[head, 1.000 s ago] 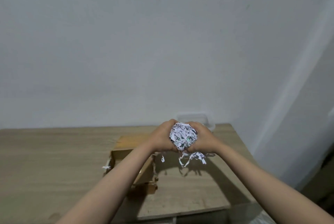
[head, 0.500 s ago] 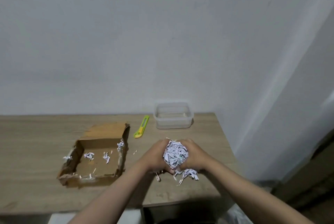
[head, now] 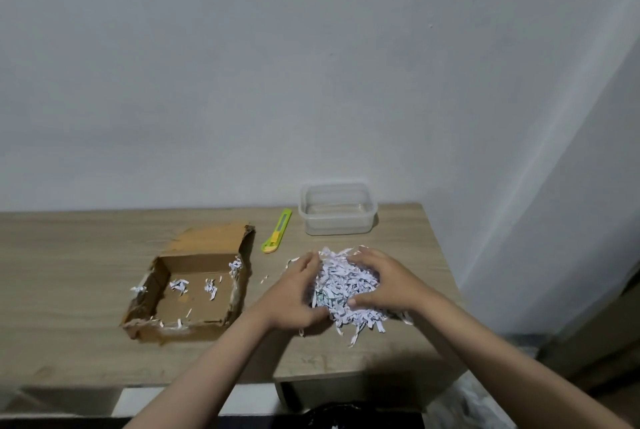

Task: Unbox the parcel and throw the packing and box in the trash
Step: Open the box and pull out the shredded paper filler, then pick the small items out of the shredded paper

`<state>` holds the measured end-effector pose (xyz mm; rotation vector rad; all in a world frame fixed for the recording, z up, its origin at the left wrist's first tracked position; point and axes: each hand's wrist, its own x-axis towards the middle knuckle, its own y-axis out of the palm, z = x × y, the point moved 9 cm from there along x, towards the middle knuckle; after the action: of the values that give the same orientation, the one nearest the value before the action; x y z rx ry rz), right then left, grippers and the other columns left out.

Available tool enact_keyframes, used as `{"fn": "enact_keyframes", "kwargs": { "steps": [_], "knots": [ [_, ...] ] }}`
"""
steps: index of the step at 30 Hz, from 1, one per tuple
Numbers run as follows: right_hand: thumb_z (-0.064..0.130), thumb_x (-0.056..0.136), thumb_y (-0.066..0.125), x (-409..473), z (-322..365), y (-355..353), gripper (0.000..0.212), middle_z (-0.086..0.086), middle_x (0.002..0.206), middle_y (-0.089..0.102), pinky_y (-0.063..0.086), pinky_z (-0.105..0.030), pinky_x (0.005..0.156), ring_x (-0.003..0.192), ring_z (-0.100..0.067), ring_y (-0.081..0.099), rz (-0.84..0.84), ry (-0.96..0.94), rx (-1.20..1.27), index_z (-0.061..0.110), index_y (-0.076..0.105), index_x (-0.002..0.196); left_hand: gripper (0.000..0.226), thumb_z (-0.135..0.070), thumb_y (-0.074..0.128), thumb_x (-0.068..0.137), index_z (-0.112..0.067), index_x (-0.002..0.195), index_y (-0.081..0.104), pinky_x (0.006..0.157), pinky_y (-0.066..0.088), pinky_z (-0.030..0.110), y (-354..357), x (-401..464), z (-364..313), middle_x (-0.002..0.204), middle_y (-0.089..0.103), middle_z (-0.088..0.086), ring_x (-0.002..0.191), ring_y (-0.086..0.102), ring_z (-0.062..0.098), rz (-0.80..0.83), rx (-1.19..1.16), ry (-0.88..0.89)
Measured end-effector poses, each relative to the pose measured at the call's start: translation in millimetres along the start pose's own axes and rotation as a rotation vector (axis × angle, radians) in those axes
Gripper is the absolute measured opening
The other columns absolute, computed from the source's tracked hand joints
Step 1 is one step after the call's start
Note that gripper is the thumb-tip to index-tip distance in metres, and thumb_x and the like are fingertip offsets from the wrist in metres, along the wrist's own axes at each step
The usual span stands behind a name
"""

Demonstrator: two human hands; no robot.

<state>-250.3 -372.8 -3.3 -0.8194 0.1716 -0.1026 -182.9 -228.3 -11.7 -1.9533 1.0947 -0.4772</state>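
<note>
**Inspector A:** Risk first. The shredded paper (head: 346,284) is a loose heap; strands hang free at its near edge. Lifted with slack pressure, it likely sheds over the desk (head: 69,290) and floor.

**Inspector B:** Grip state?

**Inspector A:** Left hand (head: 294,293) cups the heap's left side, right hand (head: 388,281) its right, fingers (head: 363,255) curled over the top, half-closed around the paper, not clenched. The heap sits between both palms, on or just above the desk; I cannot tell which.

**Inspector B:** Further back?

**Inspector A:** Box (head: 194,286) lies open to the left, scraps inside. Beyond, a cutter (head: 277,231) and a clear tub (head: 337,208) stand apart from the hands.
</note>
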Motion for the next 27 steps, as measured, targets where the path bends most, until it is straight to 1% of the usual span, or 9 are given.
{"fn": "enact_keyframes", "kwargs": {
  "steps": [3,5,7,11,15,19,21,23,27],
  "knots": [
    [0.043,0.073,0.074,-7,7,-5,0.057,0.0,0.145,0.044,0.029,-0.022,0.106,0.133,-0.01,0.039,-0.067,-0.018,-0.023,0.03,0.057,0.125,0.072,-0.048,0.053,0.085,-0.013,0.144,0.032,0.114,0.024,0.032,-12,-4,-4,0.152,0.028,0.003,0.139,0.028,0.017,-0.132,-0.102,-0.008],
    [0.034,0.081,0.066,-12,16,-9,0.037,0.003,0.13,0.06,0.038,-0.026,0.103,0.123,-0.014,0.051,-0.181,-0.045,-0.092,0.026,0.064,0.117,0.054,-0.044,0.052,0.089,-0.015,0.134,0.049,0.11,0.035,0.038,-18,-5,-4,0.142,0.043,0.001,0.129,0.04,0.013,-0.241,-0.118,0.003],
    [0.026,0.085,0.06,-19,24,-11,0.026,0.006,0.113,0.069,0.046,-0.034,0.094,0.108,-0.017,0.058,-0.303,-0.069,-0.156,0.025,0.068,0.109,0.046,-0.04,0.054,0.088,-0.02,0.129,0.055,0.103,0.041,0.036,-14,-5,-8,0.135,0.05,-0.002,0.123,0.047,0.011,-0.284,-0.098,0.045],
    [0.022,0.087,0.056,-23,25,5,0.024,0.007,0.106,0.07,0.049,-0.034,0.086,0.102,-0.017,0.058,-0.32,-0.071,-0.172,0.025,0.069,0.107,0.037,-0.032,0.055,0.085,-0.023,0.12,0.063,0.095,0.04,0.02,5,-4,-19,0.126,0.059,-0.001,0.116,0.052,0.013,-0.252,-0.018,0.124],
    [0.025,0.09,0.054,-25,11,25,0.03,0.002,0.113,0.059,0.045,-0.031,0.082,0.11,-0.015,0.052,-0.232,-0.025,-0.262,0.023,0.062,0.119,0.027,-0.026,0.058,0.084,-0.018,0.107,0.07,0.089,0.045,0.026,8,-9,-5,0.115,0.064,-0.001,0.108,0.057,0.017,-0.319,0.034,0.094],
    [0.025,0.092,0.051,-31,-5,23,0.022,0.001,0.102,0.059,0.042,-0.028,0.07,0.103,-0.019,0.055,-0.259,-0.014,-0.285,0.018,0.069,0.101,0.018,-0.018,0.064,0.083,-0.017,0.1,0.072,0.085,0.048,0.028,1,-22,14,0.108,0.067,-0.002,0.101,0.06,0.017,-0.381,0.079,0.064],
    [0.024,0.091,0.052,-34,-10,19,0.021,0.001,0.102,0.062,0.045,-0.031,0.077,0.105,-0.02,0.055,-0.264,-0.015,-0.287,0.019,0.069,0.102,0.017,-0.015,0.065,0.082,-0.018,0.097,0.072,0.097,0.044,0.04,-3,-27,22,0.106,0.067,-0.004,0.102,0.06,0.018,-0.39,0.112,0.021],
    [0.023,0.09,0.053,-37,-10,14,0.02,0.003,0.105,0.066,0.045,-0.033,0.087,0.106,-0.019,0.055,-0.282,-0.021,-0.279,0.019,0.067,0.105,0.018,-0.013,0.064,0.08,-0.02,0.096,0.071,0.108,0.025,0.052,-8,-33,27,0.106,0.067,-0.006,0.105,0.058,0.018,-0.406,0.171,-0.038],
    [0.027,0.089,0.054,-41,1,2,0.017,0.006,0.095,0.072,0.04,-0.036,0.094,0.096,-0.02,0.06,-0.369,-0.057,-0.28,0.022,0.068,0.099,0.022,-0.018,0.061,0.077,-0.024,0.097,0.063,0.112,0.012,0.056,-19,-45,26,0.099,0.063,-0.011,0.106,0.056,0.015,-0.495,0.199,-0.087]
  ]
}}
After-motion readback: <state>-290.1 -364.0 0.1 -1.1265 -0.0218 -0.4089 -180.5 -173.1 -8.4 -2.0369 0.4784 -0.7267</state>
